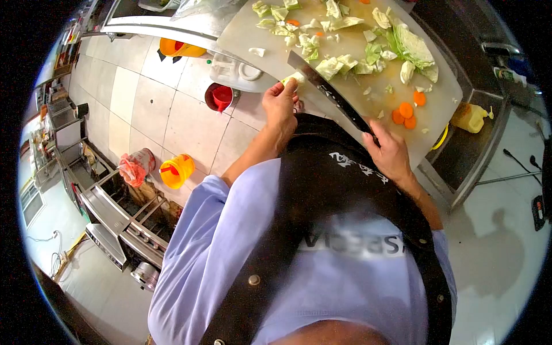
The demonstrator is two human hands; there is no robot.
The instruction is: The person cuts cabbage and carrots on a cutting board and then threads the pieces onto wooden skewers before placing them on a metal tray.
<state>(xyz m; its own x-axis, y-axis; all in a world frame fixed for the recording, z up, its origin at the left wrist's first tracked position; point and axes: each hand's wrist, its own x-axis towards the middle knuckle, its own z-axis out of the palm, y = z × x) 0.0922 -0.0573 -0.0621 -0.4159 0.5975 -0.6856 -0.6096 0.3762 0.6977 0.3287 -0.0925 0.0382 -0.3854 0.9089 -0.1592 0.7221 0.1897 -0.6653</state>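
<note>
My right hand is closed round the dark handle of a kitchen knife. Its blade points up and left across the near edge of a white cutting board. Just left of the blade tip, my left hand pinches a pale green piece of cabbage at the board's edge. Chopped cabbage lies scattered over the board. A larger cut chunk of cabbage rests at the far right, with several orange carrot slices nearer to me.
On the floor to the left stand a white jug, a metal pot with a red ladle, and a yellow bucket. A sink basin holding a yellowish plastic bottle adjoins the board on the right.
</note>
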